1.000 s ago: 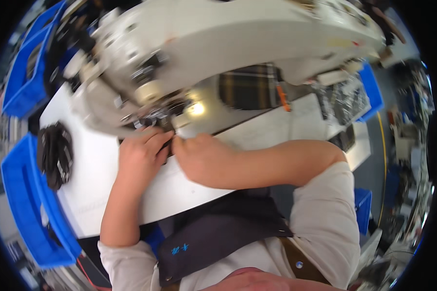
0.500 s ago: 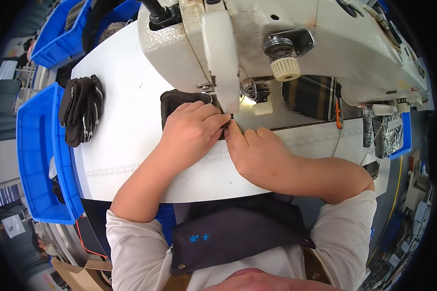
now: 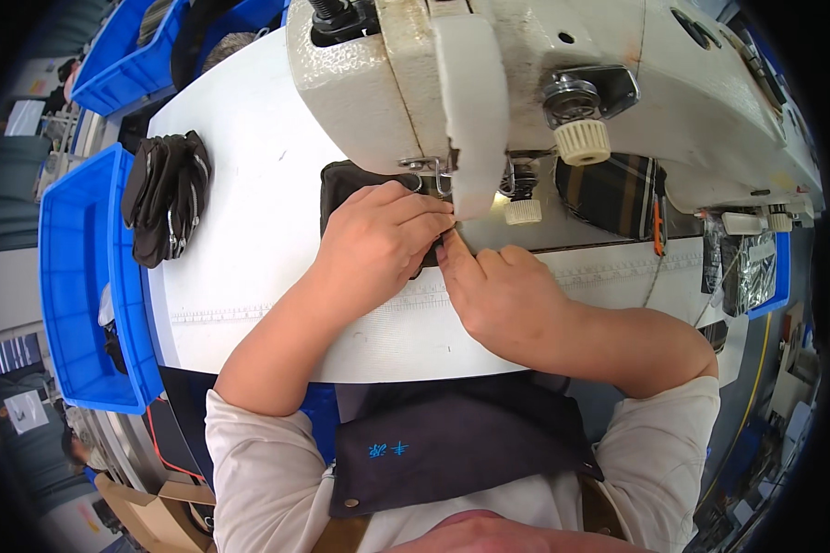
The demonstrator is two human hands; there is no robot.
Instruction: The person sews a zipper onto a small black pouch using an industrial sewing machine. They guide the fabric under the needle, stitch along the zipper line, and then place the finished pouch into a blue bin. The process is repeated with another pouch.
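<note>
A dark fabric piece (image 3: 339, 189) lies under the head of a white sewing machine (image 3: 392, 101), its right edge close to the needle area. My left hand (image 3: 383, 240) rests over it, fingers pressed together and pinching its edge. From the other side, my right hand (image 3: 507, 290) meets it, thumb and forefinger closed on the same edge. The fingertips of both hands nearly touch beside the presser foot. Much of the fabric is hidden under my left hand, and the white machine part in front covers the needle.
A stack of dark zippered pieces (image 3: 164, 198) sits at the table's left, beside a blue bin (image 3: 83, 286). Striped fabric (image 3: 609, 195) and an orange-handled tool (image 3: 659, 226) lie right of the machine's needle area. A ruler strip (image 3: 221, 313) runs along the white tabletop (image 3: 249, 221).
The whole view has shifted slightly, so machine, table and hands appear a little further right. Both hands keep their hold on the fabric, with hardly any movement relative to the machine.
</note>
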